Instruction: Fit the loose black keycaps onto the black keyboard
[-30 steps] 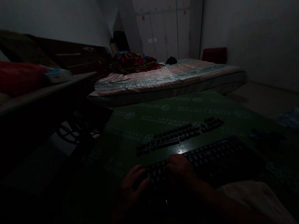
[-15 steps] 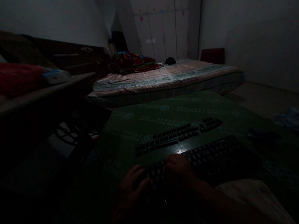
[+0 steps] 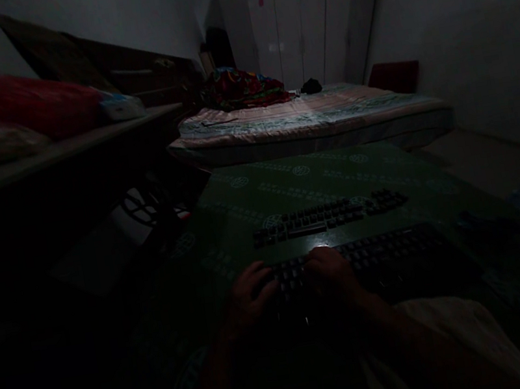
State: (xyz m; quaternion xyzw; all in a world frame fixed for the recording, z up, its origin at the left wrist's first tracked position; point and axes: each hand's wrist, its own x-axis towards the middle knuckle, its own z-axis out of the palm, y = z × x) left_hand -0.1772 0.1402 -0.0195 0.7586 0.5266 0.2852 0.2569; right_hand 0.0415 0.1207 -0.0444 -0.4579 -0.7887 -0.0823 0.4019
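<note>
In the dim head view, a black keyboard [image 3: 397,251] lies on a green table in front of me. My left hand [image 3: 251,294] is at its left end, fingers bent over the edge and thumb apart, holding it. My right hand [image 3: 332,273] is closed above the left-middle keys, fingers curled down and pressed together. Whatever those fingertips hold, if anything, is hidden in shadow. Beyond the keyboard, loose black keycaps [image 3: 308,229] lie in rows, laid out like a keyboard, with a further group of them [image 3: 387,201] at the right.
The green table [image 3: 278,185] has pale printed marks. Beige cloth [image 3: 451,315] lies by my right forearm, and a dark unclear item [image 3: 485,228] sits right of the keyboard. Farther off are a bed [image 3: 327,118], a shelf [image 3: 159,117] with a red bag [image 3: 24,107], and a wardrobe [image 3: 288,32].
The view has tilted down and turned left, so everything appears shifted right and up. Both hands keep nearly the same places and poses on the keyboard.
</note>
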